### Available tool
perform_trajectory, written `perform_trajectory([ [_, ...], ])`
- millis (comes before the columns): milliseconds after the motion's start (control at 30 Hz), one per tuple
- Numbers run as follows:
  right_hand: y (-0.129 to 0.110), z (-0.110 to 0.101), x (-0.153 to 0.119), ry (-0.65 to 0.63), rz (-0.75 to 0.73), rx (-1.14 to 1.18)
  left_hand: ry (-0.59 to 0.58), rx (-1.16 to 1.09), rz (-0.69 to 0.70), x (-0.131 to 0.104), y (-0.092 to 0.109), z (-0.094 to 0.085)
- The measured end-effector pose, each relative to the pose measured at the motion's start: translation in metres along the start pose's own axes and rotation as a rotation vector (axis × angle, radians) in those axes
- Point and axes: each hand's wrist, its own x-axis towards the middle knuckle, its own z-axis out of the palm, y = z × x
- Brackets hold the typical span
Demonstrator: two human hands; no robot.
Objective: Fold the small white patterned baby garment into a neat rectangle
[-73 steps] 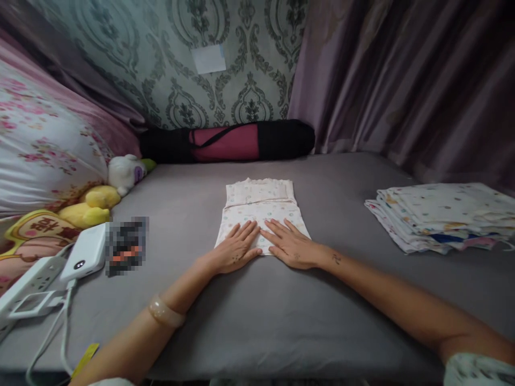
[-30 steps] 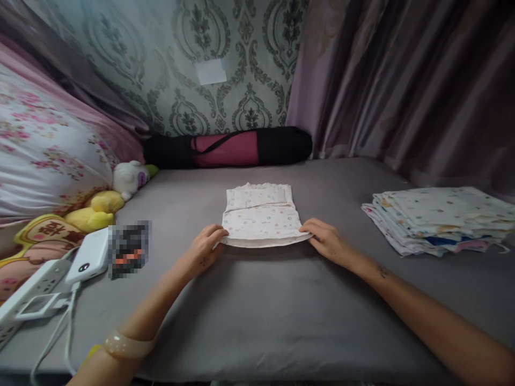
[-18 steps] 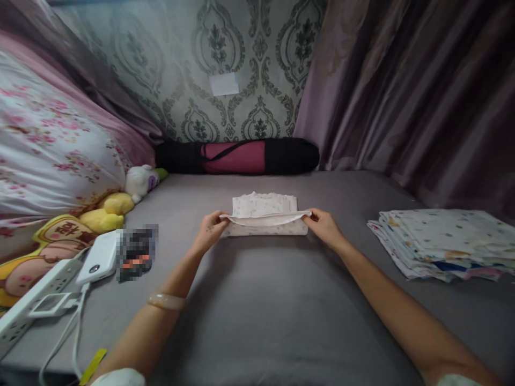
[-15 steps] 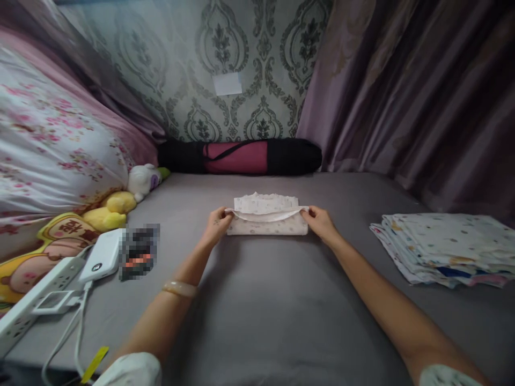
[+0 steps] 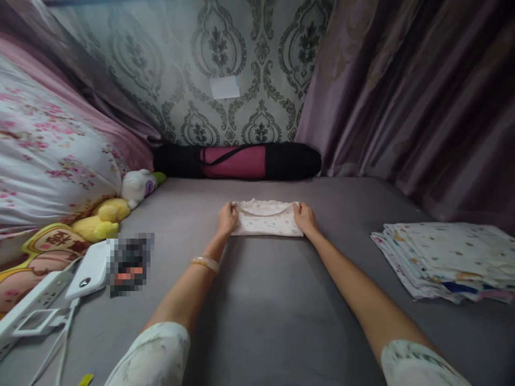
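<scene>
The small white printed cotton cloth (image 5: 266, 221) lies folded into a short, wide packet in the middle of the grey bed sheet (image 5: 257, 300), well out from the person at arm's reach. The left hand (image 5: 227, 219) has its grip closed on the packet's left end, and the right hand (image 5: 304, 219) is closed on the right end, each pinching the upper layer near the far edge. The near half appears to be laid over the far half, edges roughly matched, so this fold looks all but finished; the layer is not yet released or pressed flat, and the packet is still apart from the others.

To the right, well apart, sits a stack of folded printed cloths (image 5: 446, 257). At the far wall lies a black and pink rolled bag (image 5: 237, 161). Left are a yellow plush toy (image 5: 100, 222), a white power bank (image 5: 86, 271) and a floral pillow (image 5: 48, 166).
</scene>
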Motion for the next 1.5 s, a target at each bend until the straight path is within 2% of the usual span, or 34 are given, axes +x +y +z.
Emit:
perform_trajectory([
  [233,-0.002,0.002,-0.002,-0.058,0.024,-0.122,0.007,0.084,0.073,0.003,0.004,0.005],
  [400,0.000,0.006,0.004,-0.072,0.042,-0.140,0.015,0.153,-0.019,0.006,-0.001,0.011],
  [700,-0.001,0.008,0.022,-0.130,0.188,-0.143,-0.047,0.327,-0.231,0.017,0.002,0.013],
  [1033,0.001,0.010,0.023,-0.086,0.182,-0.108,-0.007,0.354,-0.149,0.011,0.009,0.011],
  [1267,-0.001,0.010,0.023,-0.089,0.200,-0.115,-0.050,0.384,-0.211,0.013,0.016,0.009],
  [1500,-0.002,0.007,0.028,-0.109,0.215,-0.105,-0.090,0.353,-0.259,0.017,0.013,0.007],
])
